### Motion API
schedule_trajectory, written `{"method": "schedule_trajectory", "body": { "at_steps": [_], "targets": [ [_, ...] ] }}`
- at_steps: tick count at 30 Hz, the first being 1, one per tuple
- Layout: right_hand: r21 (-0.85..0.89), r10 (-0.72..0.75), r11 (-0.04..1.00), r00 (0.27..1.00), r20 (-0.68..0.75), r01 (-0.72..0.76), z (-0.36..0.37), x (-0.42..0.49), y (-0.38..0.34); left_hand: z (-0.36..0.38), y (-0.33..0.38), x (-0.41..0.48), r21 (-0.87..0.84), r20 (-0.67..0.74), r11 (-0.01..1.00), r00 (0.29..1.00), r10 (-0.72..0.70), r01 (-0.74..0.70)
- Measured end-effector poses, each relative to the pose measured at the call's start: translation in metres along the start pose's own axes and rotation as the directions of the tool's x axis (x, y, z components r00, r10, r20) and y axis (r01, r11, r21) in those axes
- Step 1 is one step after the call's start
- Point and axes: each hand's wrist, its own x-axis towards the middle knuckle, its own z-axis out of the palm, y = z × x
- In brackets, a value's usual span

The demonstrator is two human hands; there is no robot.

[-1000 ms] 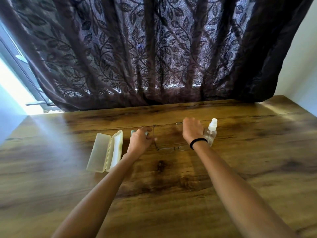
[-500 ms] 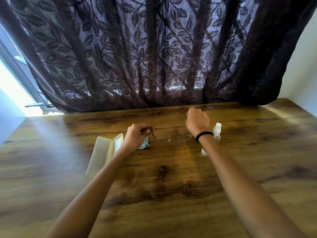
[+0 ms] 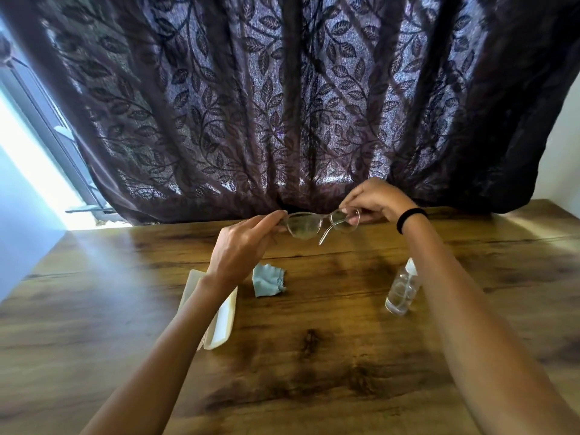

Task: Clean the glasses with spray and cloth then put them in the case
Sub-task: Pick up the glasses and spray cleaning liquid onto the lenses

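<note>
Glasses hang crosswise above the desk, left hand and right hand each pinching one end of the frame. Spray bottle stands nearer the right hand, below its forearm; cloth lies below the left.

Both my arms reach forward, raised above the table. My left hand pinches with fingertips extended. My right hand, a dark band at its wrist, curls in a pinch too, probably thumb against forefinger.
</note>
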Motion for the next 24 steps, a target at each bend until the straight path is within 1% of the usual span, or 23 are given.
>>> {"method": "schedule_trajectory", "body": {
  "at_steps": [1,4,7,9,13,15,18,20,24],
  "targets": [
    [0.106,-0.012,0.994,1.0,0.022,0.01,-0.004,-0.003,-0.002,0.0,-0.001,0.002,-0.023,-0.02,1.0,1.0,-0.017,0.017],
    [0.297,-0.095,0.951,0.995,0.002,0.09,-0.012,-0.011,-0.006,-0.001,-0.004,0.005,-0.111,-0.073,0.99,0.993,-0.09,0.081],
    [0.489,-0.153,0.861,0.988,-0.006,0.136,-0.016,-0.02,-0.004,-0.001,-0.003,0.007,-0.222,-0.137,0.965,0.975,-0.174,0.141],
    [0.578,-0.178,0.803,0.984,0.001,0.145,-0.015,-0.026,-0.001,-0.002,-0.003,0.011,-0.268,-0.162,0.948,0.962,-0.22,0.172],
    [0.651,-0.18,0.741,0.983,-0.043,0.164,-0.01,-0.035,0.007,-0.005,0.002,0.017,-0.26,-0.181,0.948,0.955,-0.235,0.184],
    [0.668,-0.184,0.721,0.981,-0.069,0.182,-0.007,-0.039,0.01,-0.008,0.003,0.016,-0.257,-0.167,0.956,0.967,-0.191,0.144],
    [0.686,-0.182,0.697,0.977,-0.113,0.21,-0.007,-0.042,0.013,-0.011,0.003,0.014,-0.223,-0.104,0.973,0.99,-0.091,0.066],
    [0.694,-0.17,0.689,0.977,-0.129,0.212,-0.007,-0.044,0.015,-0.011,0.003,0.014,-0.207,-0.098,0.977,0.993,-0.064,0.043],
    [0.699,-0.167,0.682,0.977,-0.136,0.214,-0.003,-0.043,0.019,-0.007,0.003,0.014,-0.211,-0.135,0.97,0.979,-0.15,0.12]
  ]
}}
